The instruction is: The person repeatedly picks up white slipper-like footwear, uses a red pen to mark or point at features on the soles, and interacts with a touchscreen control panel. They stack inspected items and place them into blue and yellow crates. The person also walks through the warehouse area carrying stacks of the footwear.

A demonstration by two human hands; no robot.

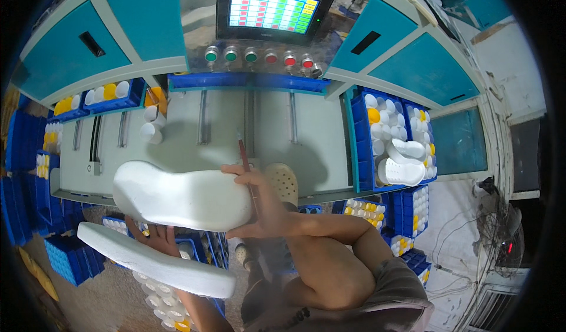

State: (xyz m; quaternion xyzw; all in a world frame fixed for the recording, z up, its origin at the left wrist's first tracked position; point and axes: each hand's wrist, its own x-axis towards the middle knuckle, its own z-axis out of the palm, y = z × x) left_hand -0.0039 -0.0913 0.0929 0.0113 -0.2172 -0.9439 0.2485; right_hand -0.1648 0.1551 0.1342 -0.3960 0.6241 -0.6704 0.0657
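White shoe sole (pixel 183 197) held flat, brush (pixel 247 170) upright.

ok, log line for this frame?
left hand: holds lower sole | right hand: brush plus upper sole | behind: machine bed, screen

A factory workstation. A teal metal machine housing (pixel 147 14) carries a coloured control screen (pixel 272 9) and round push buttons (pixel 259 57). Blue plastic bins (pixel 359 143) around it hold white and yellow parts.

A person's left hand (pixel 154 235) holds two white foam shoe soles, one (pixel 183 196) above the other (pixel 153 261). The right hand (pixel 259 202) grips a thin brush (pixel 247 170) against the upper sole. Behind stands a teal machine (pixel 141 20) with a coloured screen (pixel 272 9), round buttons (pixel 259 56) and blue bins (pixel 392 137).
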